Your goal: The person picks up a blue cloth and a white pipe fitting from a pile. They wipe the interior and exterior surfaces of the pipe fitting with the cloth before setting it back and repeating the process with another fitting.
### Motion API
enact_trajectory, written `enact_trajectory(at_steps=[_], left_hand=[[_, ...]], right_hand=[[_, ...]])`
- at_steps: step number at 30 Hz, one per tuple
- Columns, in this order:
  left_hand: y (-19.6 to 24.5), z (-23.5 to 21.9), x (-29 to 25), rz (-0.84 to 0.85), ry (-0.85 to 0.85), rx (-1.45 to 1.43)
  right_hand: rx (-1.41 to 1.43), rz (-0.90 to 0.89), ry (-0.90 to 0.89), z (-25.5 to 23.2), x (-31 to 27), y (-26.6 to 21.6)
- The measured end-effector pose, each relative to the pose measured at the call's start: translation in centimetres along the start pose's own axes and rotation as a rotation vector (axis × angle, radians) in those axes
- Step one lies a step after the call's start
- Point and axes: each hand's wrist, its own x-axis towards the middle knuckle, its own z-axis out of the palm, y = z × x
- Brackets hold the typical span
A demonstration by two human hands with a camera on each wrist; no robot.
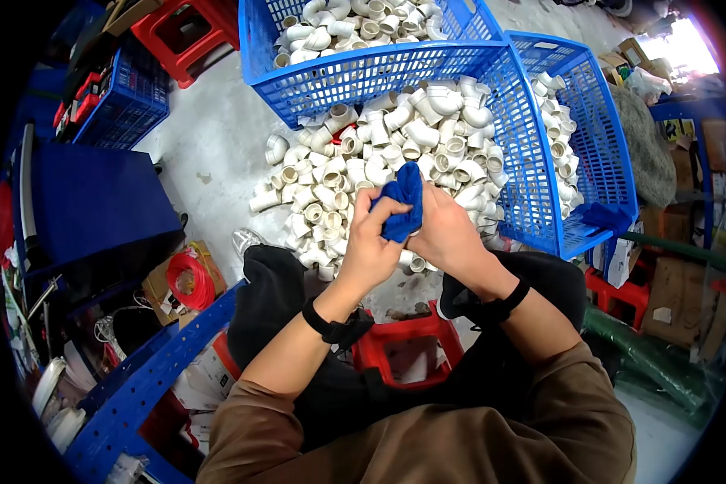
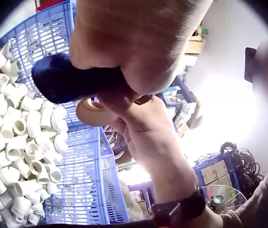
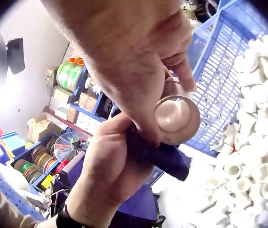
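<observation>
Both hands meet over a heap of white pipe fittings (image 1: 331,181). My left hand (image 1: 371,242) holds a bunched dark blue cloth (image 1: 407,198), fingers curled over it. In the right wrist view, my right hand (image 3: 138,66) grips a white pipe fitting (image 3: 194,124) with its round open end facing the camera. The cloth lies right against the fitting there. The left wrist view shows the fitting's rim (image 2: 89,115) just beneath the cloth, between the two hands; the rest of it is hidden by fingers and cloth.
Blue plastic crates (image 1: 363,77) with more fittings stand behind the heap, and another crate (image 1: 613,153) is at its right. A red stool (image 1: 407,351) sits between the person's legs. A blue perforated rail (image 1: 157,379) runs along the left.
</observation>
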Motion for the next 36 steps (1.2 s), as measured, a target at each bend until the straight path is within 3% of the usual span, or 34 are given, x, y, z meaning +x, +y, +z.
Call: enact_trajectory(at_steps=[3, 4, 6, 7, 10, 11, 14, 16, 20, 22, 24, 26, 28, 30, 31, 32, 34, 35, 36], left_hand=[[-0.8, -0.4, 1.4, 0.014, 0.222, 0.152], [-1.0, -0.5, 1.7, -0.253, 0.255, -0.053], [0.5, -0.4, 2.4, -0.468, 0.321, -0.672], [1.7, -0.7, 2.5, -0.607, 0.334, -0.845], [0.0, -1.3, 1.3, -0.767, 0.075, -1.092], [-0.4, -1.1, 1.0, -0.769, 0.075, -1.091], [0.3, -0.5, 0.7, -0.72, 0.134, -1.142], [2.7, -0.2, 1.3, -0.572, 0.246, -0.995], [2.0, -0.5, 1.1, -0.425, -0.03, -0.951], [1.4, -1.2, 1.1, -0.491, -0.198, -1.066], [1.4, -1.2, 0.8, -0.633, -0.223, -0.965], [2.0, -0.6, 0.6, -0.627, -0.235, -0.988], [1.5, 0.0, 0.3, -0.623, -0.253, -1.037], [1.4, 0.6, 0.0, -0.591, -0.233, -0.813], [1.3, 0.6, 0.3, -0.481, -0.232, -0.639], [0.2, 1.1, 0.4, -0.366, -0.121, -0.485], [0.0, 0.7, 0.4, -0.207, -0.018, -0.136], [-0.4, 0.7, 0.5, -0.206, -0.018, -0.135], [-0.7, 0.7, 0.9, -0.094, 0.091, -0.217]], right_hand=[[0.023, 0.053, -0.034, -0.4, 0.0, -1.3], [0.029, 0.053, -0.034, 0.0, -0.2, -1.3], [0.135, -0.1, 0.109, 0.4, -0.5, -1.1], [0.223, -0.131, 0.109, 0.3, -0.6, -1.1], [0.305, -0.223, 0.103, -0.3, -0.3, -1.5], [0.278, -0.314, 0.159, -0.4, 0.0, -1.4], [0.315, -0.256, 0.094, -1.2, 0.2, -1.4], [0.268, -0.252, 0.121, -1.4, 0.5, -1.0], [0.257, -0.206, 0.191, -1.4, 0.6, 0.3], [0.831, -0.043, 0.186, -0.8, 0.3, 0.3], [0.876, -0.048, 0.173, -0.5, 0.3, 0.7], [0.294, -0.297, 0.322, -1.1, 0.0, 0.8], [0.264, -0.336, 0.343, -0.6, 0.1, 0.9], [0.463, -0.208, 0.205, 0.2, -0.1, 1.3], [0.66, -0.107, 0.134, 0.6, -0.3, 1.5], [0.658, -0.105, 0.14, 1.1, -0.5, 1.5], [1.107, 0.052, 0.156, 2.1, -0.6, 1.3], [1.155, 0.033, 0.148, 2.0, -0.6, 1.3], [1.155, 0.032, 0.147, 1.6, -0.5, 1.1]])
